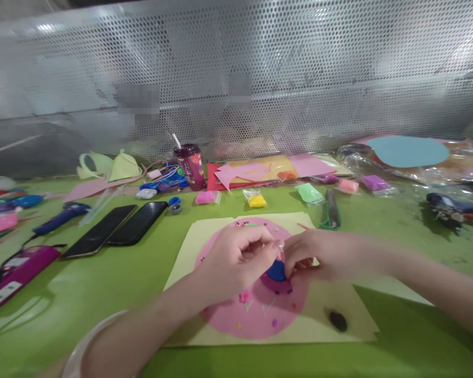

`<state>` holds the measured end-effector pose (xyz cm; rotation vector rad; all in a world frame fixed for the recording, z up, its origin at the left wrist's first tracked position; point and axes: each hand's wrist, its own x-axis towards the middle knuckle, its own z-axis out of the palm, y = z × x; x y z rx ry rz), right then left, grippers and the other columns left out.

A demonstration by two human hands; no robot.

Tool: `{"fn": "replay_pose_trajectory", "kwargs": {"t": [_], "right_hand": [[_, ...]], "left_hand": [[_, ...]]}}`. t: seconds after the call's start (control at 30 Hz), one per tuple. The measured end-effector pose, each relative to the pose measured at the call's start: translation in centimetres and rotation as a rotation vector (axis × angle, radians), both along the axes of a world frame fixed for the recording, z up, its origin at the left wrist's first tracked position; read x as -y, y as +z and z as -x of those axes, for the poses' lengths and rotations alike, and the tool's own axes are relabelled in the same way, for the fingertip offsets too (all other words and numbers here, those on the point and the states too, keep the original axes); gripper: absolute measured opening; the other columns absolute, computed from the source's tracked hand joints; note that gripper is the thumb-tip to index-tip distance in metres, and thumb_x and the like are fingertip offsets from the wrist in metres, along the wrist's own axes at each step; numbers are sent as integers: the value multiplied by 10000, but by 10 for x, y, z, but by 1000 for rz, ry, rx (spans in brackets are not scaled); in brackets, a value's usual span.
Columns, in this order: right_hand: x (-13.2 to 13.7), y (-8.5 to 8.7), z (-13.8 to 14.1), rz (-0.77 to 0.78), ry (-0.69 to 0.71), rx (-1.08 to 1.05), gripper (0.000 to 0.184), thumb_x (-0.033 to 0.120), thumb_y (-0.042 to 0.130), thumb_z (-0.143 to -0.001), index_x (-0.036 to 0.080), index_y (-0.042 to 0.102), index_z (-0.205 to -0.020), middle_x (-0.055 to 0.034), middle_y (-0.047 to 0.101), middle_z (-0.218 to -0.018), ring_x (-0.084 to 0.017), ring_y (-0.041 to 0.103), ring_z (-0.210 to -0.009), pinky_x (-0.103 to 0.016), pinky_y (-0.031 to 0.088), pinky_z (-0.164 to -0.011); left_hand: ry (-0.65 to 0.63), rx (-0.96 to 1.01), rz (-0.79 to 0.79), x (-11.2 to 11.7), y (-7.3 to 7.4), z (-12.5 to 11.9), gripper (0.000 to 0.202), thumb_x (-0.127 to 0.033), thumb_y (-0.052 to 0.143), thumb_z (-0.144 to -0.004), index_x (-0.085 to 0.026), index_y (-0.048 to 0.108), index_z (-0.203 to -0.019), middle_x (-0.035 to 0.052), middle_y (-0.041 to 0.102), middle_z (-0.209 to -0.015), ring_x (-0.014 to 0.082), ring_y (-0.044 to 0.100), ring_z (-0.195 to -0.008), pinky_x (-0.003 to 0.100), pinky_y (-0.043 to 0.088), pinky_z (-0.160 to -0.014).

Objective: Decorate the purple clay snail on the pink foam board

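Note:
My left hand and my right hand meet over a pink paper disc that lies on a pale yellow sheet. Between their fingertips sits a lump of blue clay, pinched from both sides just above the disc. Small coloured clay bits and a pink flower dot the disc. A dark clay blob rests on the yellow sheet to the right. A clear bangle circles my left wrist.
On the green table lie two black phones, a magenta case, a blue glue gun, a maroon cup with straw, bagged clay in pink, yellow, green, and scissors. Perforated metal wall behind.

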<state>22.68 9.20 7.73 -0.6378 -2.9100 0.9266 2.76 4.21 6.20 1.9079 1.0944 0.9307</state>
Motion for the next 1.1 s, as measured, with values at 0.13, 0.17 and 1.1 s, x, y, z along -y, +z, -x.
{"fn": "replay_pose_trajectory", "kwargs": {"t": [0.13,0.17,1.1], "right_hand": [[-1,1,1,-8,22,1,208,61,523,-824,182,692,-812,-10,623,-798,-105,537,-663,-214,433,-604],[-1,1,1,-15,24,9,206,60,522,-827,180,689,-810,-12,622,-801,-106,540,-670,-213,434,-607],[-11,20,-7,-181,-315,115,224,239,452,-898,170,653,-828,-31,662,-815,-128,590,-668,-245,432,-598]], "left_hand": [[-13,-79,-103,0,-1,3,281,-276,468,-873,-187,488,-607,-51,341,-520,89,281,-463,236,221,-438],[-24,-108,-175,1,-1,4,297,-255,469,-873,-184,475,-585,-53,335,-513,86,280,-457,235,227,-440],[-384,-609,-765,11,-19,1,231,-223,438,-886,-196,659,-949,-12,618,-549,133,511,-474,268,375,-527]]}}
